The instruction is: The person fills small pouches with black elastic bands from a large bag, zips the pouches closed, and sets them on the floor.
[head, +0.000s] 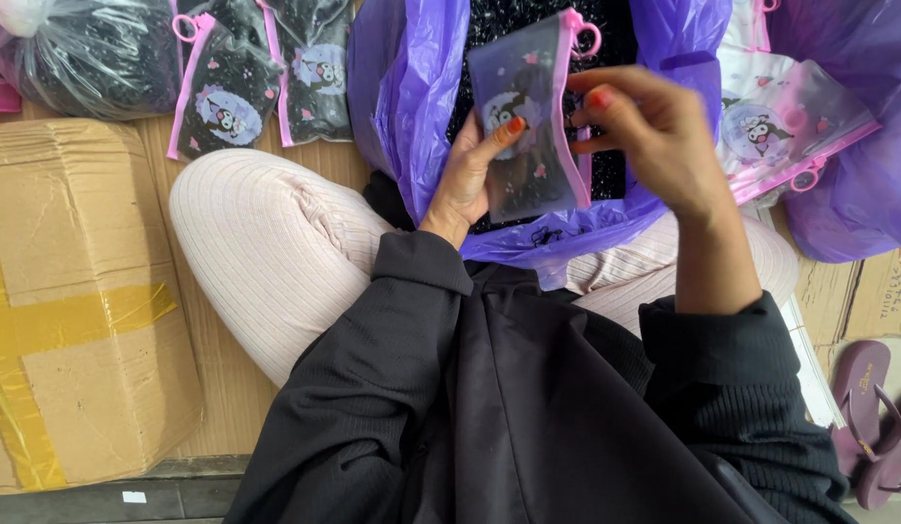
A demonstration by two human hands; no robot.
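head view looks down at a person seated cross-legged on the floor, with an open purple plastic bag (412, 87) in front of the lap; inside it lies a dark, speckled black mass of material that i cannot make out more closely. above the bag's mouth both hands hold up a small translucent zip pouch (528, 116) with a pink edge strip, a pink ring pull at its top corner and a cartoon figure printed on its front; something dark shows through it.

left hand (470, 170) cups the pouch from behind and below, thumb pressed flat on its front, so it is gripping the pouch. right hand (654, 126) comes in from the right with the wrist bent, fingertips pinching the pouch's pink edge near the zip side. both sleeves are black.

more pouches of the same kind (261, 78), filled dark, lie in a row on the floor at upper left, beside a clear plastic bag (91, 58) stuffed with dark pieces. flat, unfilled pouches (781, 126) lie at upper right, against a second purple bag (858, 116). a cardboard box (72, 301) sealed with yellowish tape sits on the left. purple sandals (873, 417) lie at lower right.
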